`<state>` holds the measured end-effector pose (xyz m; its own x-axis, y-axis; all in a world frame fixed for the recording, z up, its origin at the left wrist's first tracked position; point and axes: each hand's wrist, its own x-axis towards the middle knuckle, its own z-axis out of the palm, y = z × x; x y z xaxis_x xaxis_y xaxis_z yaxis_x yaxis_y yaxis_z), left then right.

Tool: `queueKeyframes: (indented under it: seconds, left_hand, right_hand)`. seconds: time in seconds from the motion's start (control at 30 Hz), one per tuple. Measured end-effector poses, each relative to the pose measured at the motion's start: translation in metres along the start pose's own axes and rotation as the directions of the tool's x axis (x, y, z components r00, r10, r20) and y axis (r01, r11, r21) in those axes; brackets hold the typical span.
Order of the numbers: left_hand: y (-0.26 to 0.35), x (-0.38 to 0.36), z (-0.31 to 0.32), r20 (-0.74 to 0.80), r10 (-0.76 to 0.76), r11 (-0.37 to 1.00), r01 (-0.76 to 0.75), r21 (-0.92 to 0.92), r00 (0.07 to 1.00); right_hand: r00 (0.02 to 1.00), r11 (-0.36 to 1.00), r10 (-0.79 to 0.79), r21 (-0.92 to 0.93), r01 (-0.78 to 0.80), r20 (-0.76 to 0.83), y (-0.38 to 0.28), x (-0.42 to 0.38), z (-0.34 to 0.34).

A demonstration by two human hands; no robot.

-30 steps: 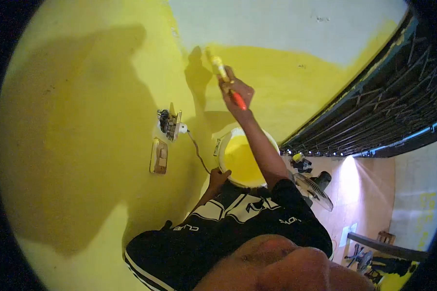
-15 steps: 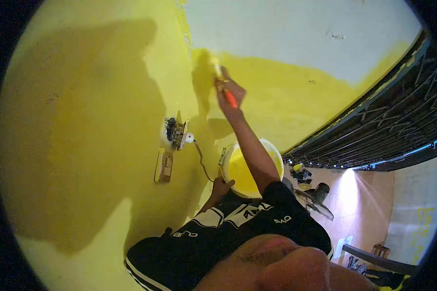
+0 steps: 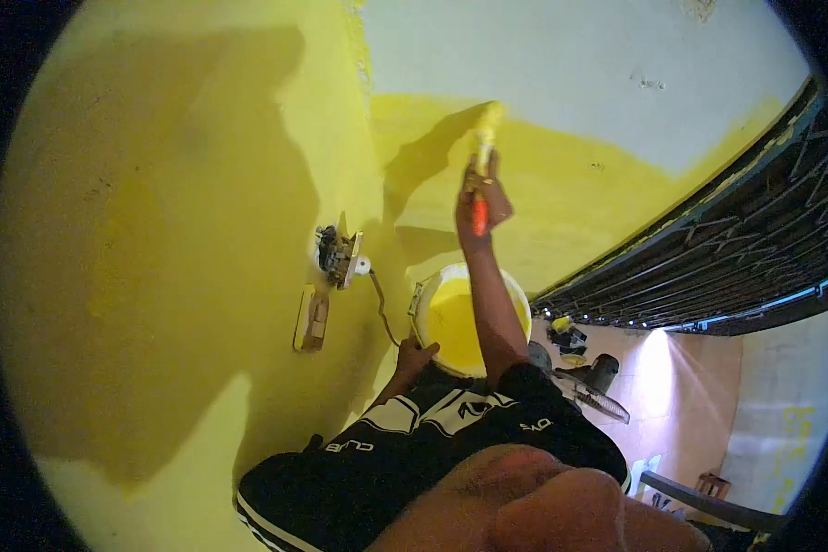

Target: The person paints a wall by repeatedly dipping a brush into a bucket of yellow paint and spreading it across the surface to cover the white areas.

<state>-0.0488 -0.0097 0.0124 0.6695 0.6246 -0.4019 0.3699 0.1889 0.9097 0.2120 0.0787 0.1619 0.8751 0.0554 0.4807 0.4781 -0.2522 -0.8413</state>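
Yellow paint coats the bristles of the small brush with the orange handle [image 3: 480, 175], and your right hand [image 3: 481, 204] is clenched round that handle, bristle end up against the yellow-and-white wall [image 3: 570, 64] at the paint line. It looks light and stiff, though the handle may be slick with paint, so grip low on the orange part. Your left hand [image 3: 416, 354] grasps the rim of the white plastic bucket of yellow paint [image 3: 451, 317], held at chest height; I'd judge it heavy and sloshy, so keep it level.
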Motion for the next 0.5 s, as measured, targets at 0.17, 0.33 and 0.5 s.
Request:
queueKeyframes:
  seconds: [0.17,0.33,0.5]
  left_hand:
    - [0.004,-0.002,-0.001,0.048,0.021,0.998,-0.024,0.065,0.999]
    - [-0.006,0.004,0.005,0.044,-0.027,1.0,0.028,-0.014,0.999]
    - [-0.047,0.022,0.005,0.06,-0.038,0.998,0.035,0.056,0.997]
  right_hand:
    - [0.738,0.683,-0.548,0.298,0.666,-0.394,-0.048,-0.007,0.036]
    - [0.723,0.65,-0.639,0.318,0.69,-0.264,-0.062,-0.009,0.021]
    - [0.946,0.946,-0.324,0.003,0.324,-0.001,-0.004,0.006,0.005]
